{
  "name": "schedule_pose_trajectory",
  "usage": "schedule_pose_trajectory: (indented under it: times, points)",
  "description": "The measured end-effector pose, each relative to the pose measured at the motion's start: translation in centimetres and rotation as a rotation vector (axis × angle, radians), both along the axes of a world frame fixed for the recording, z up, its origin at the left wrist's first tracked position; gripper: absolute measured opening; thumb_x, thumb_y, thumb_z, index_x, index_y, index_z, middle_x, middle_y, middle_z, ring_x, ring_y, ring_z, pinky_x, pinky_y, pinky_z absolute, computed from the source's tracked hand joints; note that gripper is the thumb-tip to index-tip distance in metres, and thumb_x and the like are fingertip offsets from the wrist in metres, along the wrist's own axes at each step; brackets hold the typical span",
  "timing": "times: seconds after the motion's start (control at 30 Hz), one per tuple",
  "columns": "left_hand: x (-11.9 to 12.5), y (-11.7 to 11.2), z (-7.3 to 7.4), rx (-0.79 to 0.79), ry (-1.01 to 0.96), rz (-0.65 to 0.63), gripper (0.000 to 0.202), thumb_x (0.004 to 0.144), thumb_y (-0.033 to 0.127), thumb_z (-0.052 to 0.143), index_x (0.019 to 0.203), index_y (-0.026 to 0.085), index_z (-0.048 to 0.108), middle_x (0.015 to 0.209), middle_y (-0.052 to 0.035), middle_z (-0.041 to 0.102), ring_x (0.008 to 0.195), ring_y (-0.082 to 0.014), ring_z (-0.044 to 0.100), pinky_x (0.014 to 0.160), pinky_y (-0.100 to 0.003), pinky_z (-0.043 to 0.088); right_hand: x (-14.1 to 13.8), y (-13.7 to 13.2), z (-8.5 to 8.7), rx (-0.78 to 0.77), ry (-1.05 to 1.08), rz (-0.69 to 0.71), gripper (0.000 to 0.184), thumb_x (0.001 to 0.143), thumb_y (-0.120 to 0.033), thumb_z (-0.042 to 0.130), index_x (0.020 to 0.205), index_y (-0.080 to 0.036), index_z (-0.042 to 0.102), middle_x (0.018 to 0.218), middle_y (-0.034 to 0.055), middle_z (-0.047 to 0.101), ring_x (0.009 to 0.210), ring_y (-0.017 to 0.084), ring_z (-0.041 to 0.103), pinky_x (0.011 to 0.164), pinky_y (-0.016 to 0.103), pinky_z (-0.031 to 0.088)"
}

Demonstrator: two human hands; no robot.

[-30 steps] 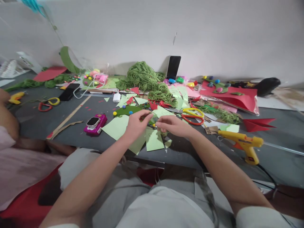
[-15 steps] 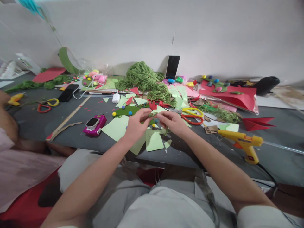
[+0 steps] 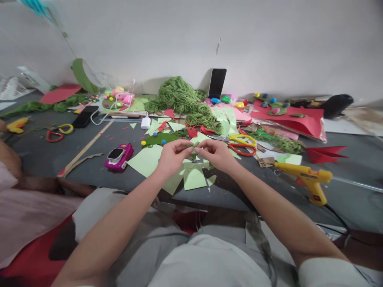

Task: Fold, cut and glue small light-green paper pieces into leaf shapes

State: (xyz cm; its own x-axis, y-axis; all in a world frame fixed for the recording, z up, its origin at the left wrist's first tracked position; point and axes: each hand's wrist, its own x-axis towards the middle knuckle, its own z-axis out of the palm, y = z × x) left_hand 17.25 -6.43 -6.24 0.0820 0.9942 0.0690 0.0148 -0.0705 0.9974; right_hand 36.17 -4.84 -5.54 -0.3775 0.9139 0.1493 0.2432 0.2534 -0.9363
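Observation:
Between the fingertips of both hands is a small green yarn piece (image 3: 194, 146), partly hidden by the fingers. My left hand (image 3: 175, 155) pinches it from one side, and my right hand (image 3: 217, 154) pinches it from the other. Below them lie pale green paper sheets (image 3: 194, 179), one with pencil lines. A dark green felt piece (image 3: 154, 140) with yellow and blue pompoms rests just left of my fingers. Scissors (image 3: 243, 144) with yellow and orange handles lie to the right of my right hand.
A heap of green yarn (image 3: 179, 95) sits at the back before an upright phone (image 3: 217, 83). A yellow glue gun (image 3: 305, 175) lies at right. At left are a purple case with a watch (image 3: 118, 156), more scissors (image 3: 60, 132) and another person's arm (image 3: 10, 159).
My fingertips have drawn closer together around the green yarn piece, and the right hand has shifted slightly left. The things on the table stay in place.

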Motion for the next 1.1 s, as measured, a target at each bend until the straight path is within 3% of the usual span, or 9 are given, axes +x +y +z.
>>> schedule_pose_trajectory:
  times: [0.23, 0.57, 0.7, 0.9, 1.1]
  points:
    - [-0.4, 0.1, 0.1, 0.004, 0.073, 0.053, 0.031, 0.073, 0.042, 0.085, 0.091, 0.018, 0.076, 0.091, -0.0061, 0.075, 0.072, -0.0174, 0.069, 0.073, -0.034, 0.062, 0.4, 0.2, 0.0, 0.038, -0.037, 0.008, 0.035, 0.085, -0.052, 0.072, 0.087, -0.018, 0.069, 0.05, -0.0082, 0.036, 0.049, 0.009, 0.028, 0.05, 0.027, 0.021]
    - [-0.4, 0.0, 0.6, 0.016, 0.028, 0.069, 0.035, 0.074, 0.039, 0.083, 0.101, 0.018, 0.074, 0.094, -0.0066, 0.074, 0.079, -0.0164, 0.067, 0.071, -0.03, 0.059, 0.9, 0.4, -0.2, 0.088, -0.081, 0.035, 0.028, 0.091, -0.046, 0.067, 0.087, -0.017, 0.069, 0.056, -0.0055, 0.042, 0.053, 0.01, 0.032, 0.052, 0.027, 0.024]
    - [-0.6, 0.2, 0.6, -0.02, -0.03, 0.016, 0.036, 0.073, 0.038, 0.085, 0.101, 0.019, 0.073, 0.087, -0.0039, 0.071, 0.072, -0.0136, 0.063, 0.067, -0.027, 0.055, 1.1, 0.7, -0.1, -0.012, 0.006, 0.104, 0.032, 0.089, -0.047, 0.069, 0.089, -0.016, 0.068, 0.065, -0.003, 0.05, 0.058, 0.01, 0.039, 0.054, 0.026, 0.029]
    - [-0.8, 0.3, 0.7, -0.087, -0.176, -0.132, 0.039, 0.068, 0.038, 0.091, 0.097, 0.018, 0.074, 0.075, 0.0006, 0.064, 0.063, -0.0086, 0.056, 0.06, -0.022, 0.047, 2.4, 1.0, 0.6, -0.208, 0.098, 0.326, 0.038, 0.089, -0.052, 0.069, 0.094, -0.015, 0.065, 0.071, -0.0024, 0.053, 0.06, 0.009, 0.042, 0.055, 0.024, 0.032]
    - [-1.0, 0.7, 0.1, -0.132, -0.196, -0.251, 0.042, 0.066, 0.037, 0.093, 0.095, 0.015, 0.073, 0.074, 0.0001, 0.064, 0.065, -0.0085, 0.055, 0.061, -0.022, 0.043, 2.6, 1.2, 0.4, -0.096, -0.078, 0.433, 0.035, 0.091, -0.051, 0.066, 0.09, -0.015, 0.063, 0.073, -0.0021, 0.054, 0.065, 0.011, 0.044, 0.062, 0.025, 0.037]
